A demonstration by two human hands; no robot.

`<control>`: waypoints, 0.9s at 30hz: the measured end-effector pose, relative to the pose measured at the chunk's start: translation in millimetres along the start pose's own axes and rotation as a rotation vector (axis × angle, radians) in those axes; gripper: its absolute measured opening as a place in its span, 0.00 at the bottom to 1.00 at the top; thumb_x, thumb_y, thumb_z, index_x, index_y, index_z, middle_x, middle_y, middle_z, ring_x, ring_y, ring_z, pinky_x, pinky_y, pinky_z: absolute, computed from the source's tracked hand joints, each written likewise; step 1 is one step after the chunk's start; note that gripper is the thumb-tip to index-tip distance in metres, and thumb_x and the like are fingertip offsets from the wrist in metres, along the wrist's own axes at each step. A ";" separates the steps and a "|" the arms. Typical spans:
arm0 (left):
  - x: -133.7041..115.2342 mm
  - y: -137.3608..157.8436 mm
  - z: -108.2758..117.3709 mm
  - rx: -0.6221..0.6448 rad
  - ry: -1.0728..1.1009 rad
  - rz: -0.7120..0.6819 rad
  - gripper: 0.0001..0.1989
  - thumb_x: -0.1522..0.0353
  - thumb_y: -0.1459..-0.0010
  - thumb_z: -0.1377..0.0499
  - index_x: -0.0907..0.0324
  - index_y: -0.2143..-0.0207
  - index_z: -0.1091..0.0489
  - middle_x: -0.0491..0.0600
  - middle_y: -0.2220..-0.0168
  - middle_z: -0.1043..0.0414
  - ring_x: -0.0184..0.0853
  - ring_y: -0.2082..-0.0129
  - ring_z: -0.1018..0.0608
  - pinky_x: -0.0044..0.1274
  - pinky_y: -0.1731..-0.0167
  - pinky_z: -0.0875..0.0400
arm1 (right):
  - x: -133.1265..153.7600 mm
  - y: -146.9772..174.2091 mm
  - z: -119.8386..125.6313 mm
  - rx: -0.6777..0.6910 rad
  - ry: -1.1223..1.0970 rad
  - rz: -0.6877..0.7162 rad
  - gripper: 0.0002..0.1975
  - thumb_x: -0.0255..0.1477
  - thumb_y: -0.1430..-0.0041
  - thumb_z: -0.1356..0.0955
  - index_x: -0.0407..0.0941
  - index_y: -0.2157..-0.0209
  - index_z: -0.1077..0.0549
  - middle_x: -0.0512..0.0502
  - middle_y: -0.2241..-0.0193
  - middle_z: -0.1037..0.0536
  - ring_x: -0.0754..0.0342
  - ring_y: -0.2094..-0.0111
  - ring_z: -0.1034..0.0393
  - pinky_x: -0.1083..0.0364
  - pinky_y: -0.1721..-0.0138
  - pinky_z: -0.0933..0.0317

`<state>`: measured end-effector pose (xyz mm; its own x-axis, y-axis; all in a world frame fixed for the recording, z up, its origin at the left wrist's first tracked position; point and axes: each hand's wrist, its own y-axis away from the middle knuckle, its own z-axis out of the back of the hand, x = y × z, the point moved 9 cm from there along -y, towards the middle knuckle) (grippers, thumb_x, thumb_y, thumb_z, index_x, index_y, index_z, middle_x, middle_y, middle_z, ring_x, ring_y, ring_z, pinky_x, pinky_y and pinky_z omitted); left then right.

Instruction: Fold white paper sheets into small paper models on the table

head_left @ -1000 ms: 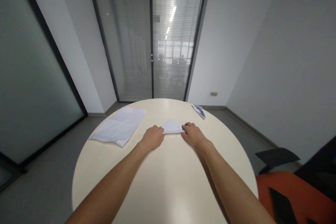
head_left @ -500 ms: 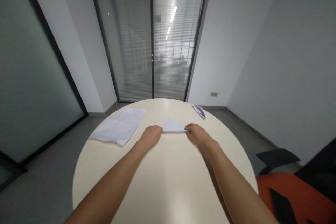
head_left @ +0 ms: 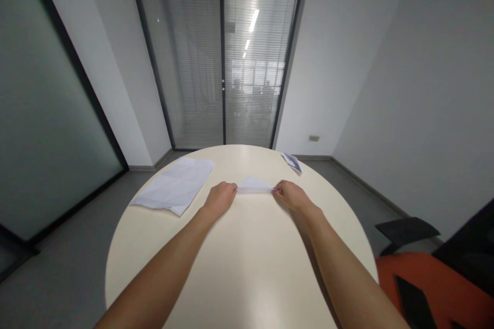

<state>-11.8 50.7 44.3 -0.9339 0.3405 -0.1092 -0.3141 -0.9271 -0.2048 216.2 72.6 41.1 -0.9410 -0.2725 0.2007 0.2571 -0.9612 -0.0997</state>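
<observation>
A white sheet of paper (head_left: 252, 183), folded to a point at its far side, lies between my hands on the round table (head_left: 247, 247). Its near edge is turned up as a narrow strip. My left hand (head_left: 221, 196) pinches the left end of that strip, fingers closed. At the right end, my right hand (head_left: 290, 195) grips the strip between thumb and fingers. Most fingertips are hidden behind the hands.
Loose creased white sheets (head_left: 175, 185) lie at the table's left. A small folded paper (head_left: 292, 162) sits near the far right edge. An orange chair (head_left: 428, 285) with black armrests stands close to the table on the right.
The paper's near edge has been lifted and turned back into a visible strip. Both hands keep their grip on its ends and have barely shifted.
</observation>
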 end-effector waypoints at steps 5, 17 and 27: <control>5.0 -0.6 -1.4 -0.027 0.027 0.013 0.14 0.67 0.31 0.50 0.54 0.53 0.25 0.52 0.57 0.20 0.39 0.55 0.21 0.27 0.56 0.30 | -6.1 0.8 0.4 -0.024 0.010 -0.046 0.18 0.37 0.33 0.38 0.43 0.58 0.20 0.38 0.56 0.18 0.45 0.55 0.25 0.55 0.57 0.38; 10.1 -1.8 -6.6 -0.032 0.074 0.066 0.15 0.69 0.33 0.48 0.53 0.47 0.28 0.51 0.53 0.21 0.39 0.52 0.21 0.27 0.54 0.31 | -4.2 4.2 3.6 -0.074 0.065 -0.150 0.15 0.36 0.33 0.38 0.43 0.60 0.22 0.38 0.58 0.19 0.47 0.56 0.26 0.56 0.61 0.41; 12.1 -2.5 -9.1 -0.074 0.107 0.098 0.18 0.70 0.34 0.46 0.53 0.43 0.31 0.51 0.52 0.22 0.40 0.53 0.21 0.28 0.55 0.29 | -6.7 3.3 2.1 -0.082 0.084 -0.180 0.15 0.36 0.33 0.37 0.42 0.59 0.22 0.36 0.58 0.20 0.45 0.56 0.26 0.54 0.60 0.41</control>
<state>-20.8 58.5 34.6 -0.9347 0.2674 -0.2340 -0.2052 -0.9438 -0.2592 223.8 71.1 41.4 -0.9860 -0.0891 0.1406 0.0679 -0.9864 -0.1495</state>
